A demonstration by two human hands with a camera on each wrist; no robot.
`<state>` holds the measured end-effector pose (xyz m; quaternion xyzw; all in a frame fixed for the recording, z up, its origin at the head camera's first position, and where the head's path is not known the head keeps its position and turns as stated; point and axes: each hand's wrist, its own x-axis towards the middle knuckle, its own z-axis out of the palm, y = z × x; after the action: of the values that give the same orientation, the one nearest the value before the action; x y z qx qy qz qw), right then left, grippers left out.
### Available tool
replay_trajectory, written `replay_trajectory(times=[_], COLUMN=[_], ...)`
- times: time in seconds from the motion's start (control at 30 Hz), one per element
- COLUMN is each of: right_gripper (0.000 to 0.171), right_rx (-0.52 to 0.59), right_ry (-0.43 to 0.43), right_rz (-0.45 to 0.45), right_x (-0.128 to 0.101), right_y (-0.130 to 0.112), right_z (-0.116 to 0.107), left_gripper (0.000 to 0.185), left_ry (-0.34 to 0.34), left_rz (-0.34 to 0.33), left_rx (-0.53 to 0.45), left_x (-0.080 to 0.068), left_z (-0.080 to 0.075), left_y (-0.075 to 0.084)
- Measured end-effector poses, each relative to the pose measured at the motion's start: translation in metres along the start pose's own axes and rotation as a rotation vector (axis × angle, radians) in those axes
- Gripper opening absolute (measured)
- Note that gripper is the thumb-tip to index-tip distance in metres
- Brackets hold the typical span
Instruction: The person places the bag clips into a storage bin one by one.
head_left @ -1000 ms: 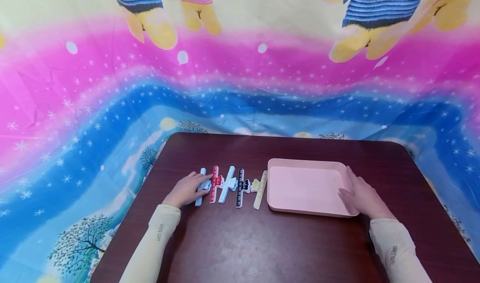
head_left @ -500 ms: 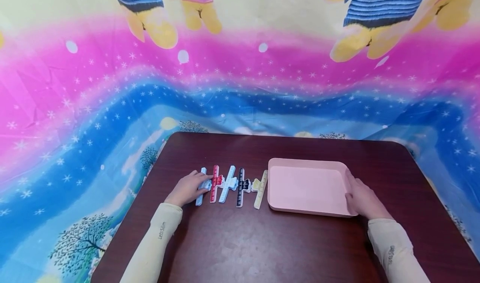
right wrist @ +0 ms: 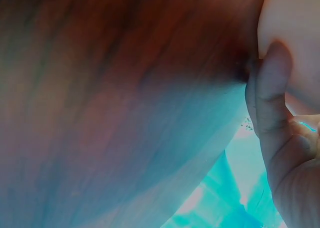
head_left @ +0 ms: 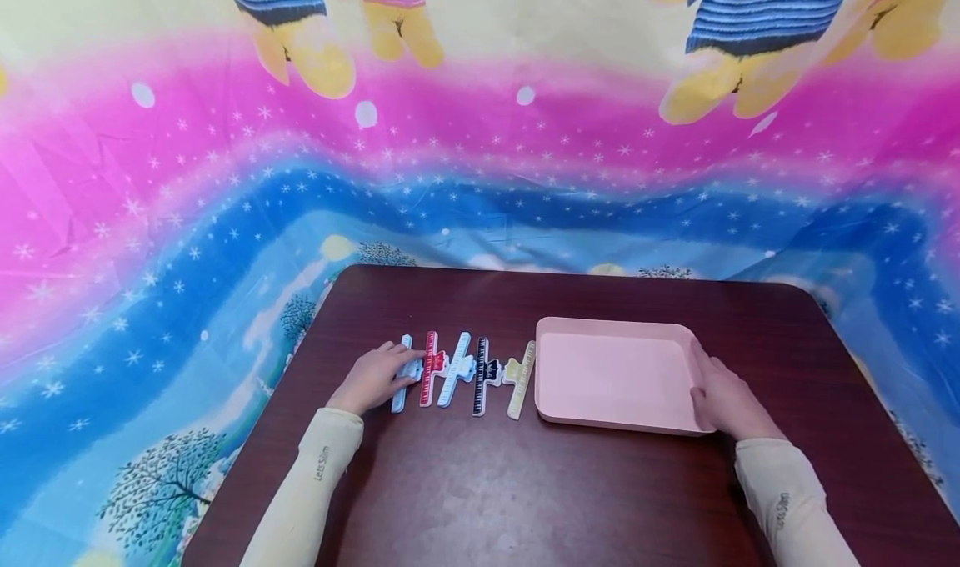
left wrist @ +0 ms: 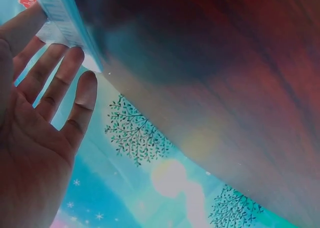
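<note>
Several ruler-printed clips lie in a row on the dark wooden table [head_left: 525,500]: light blue [head_left: 402,393], red [head_left: 430,367], pale blue [head_left: 455,368], black [head_left: 482,375] and yellow [head_left: 520,379]. My left hand [head_left: 375,375] rests at the row's left end, fingers straight, touching the light blue clip [left wrist: 65,17]. An empty pink tray [head_left: 611,325] stands right of the clips. My right hand [head_left: 723,396] lies against the tray's right outer wall. In the right wrist view its thumb [right wrist: 270,87] presses on the tray [right wrist: 295,27].
A bright cloth [head_left: 187,242] with snowflakes, trees and cartoon bears hangs behind and around the table. The table's near half [head_left: 525,500] is bare wood between my two sleeves.
My right hand has slid from over the tray's right rim to its outer right side. The left hand and the clips have stayed put.
</note>
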<state>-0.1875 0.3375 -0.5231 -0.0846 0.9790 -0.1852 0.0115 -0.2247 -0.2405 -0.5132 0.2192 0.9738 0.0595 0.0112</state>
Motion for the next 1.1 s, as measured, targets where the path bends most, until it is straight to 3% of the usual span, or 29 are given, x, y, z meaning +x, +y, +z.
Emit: replay_trajectory(times=[0.2, 0.5, 0.87, 1.1], right_gripper=[0.083, 0.082, 0.081, 0.08], right_rx=[0.001, 0.008, 0.019, 0.028], right_ry=[-0.022, -0.024, -0.016, -0.013], right_rz=[0.02, 0.026, 0.024, 0.02], right_x=[0.0, 0.001, 0.002, 0.001], right_y=[0.001, -0.001, -0.005, -0.007], right_z=[-0.001, -0.001, -0.001, -0.002], left_gripper=[0.051, 0.051, 0.044, 0.038], left_ry=[0.055, 0.175, 0.189, 0.233], left_rz=[0.012, 0.003, -0.011, -0.009], left_rx=[-0.01, -0.124, -0.162, -0.212], left_x=[0.0, 0.0, 0.006, 0.008], left_z=[-0.006, -0.019, -0.029, -0.033], left_y=[0.005, 0.016, 0.026, 0.03])
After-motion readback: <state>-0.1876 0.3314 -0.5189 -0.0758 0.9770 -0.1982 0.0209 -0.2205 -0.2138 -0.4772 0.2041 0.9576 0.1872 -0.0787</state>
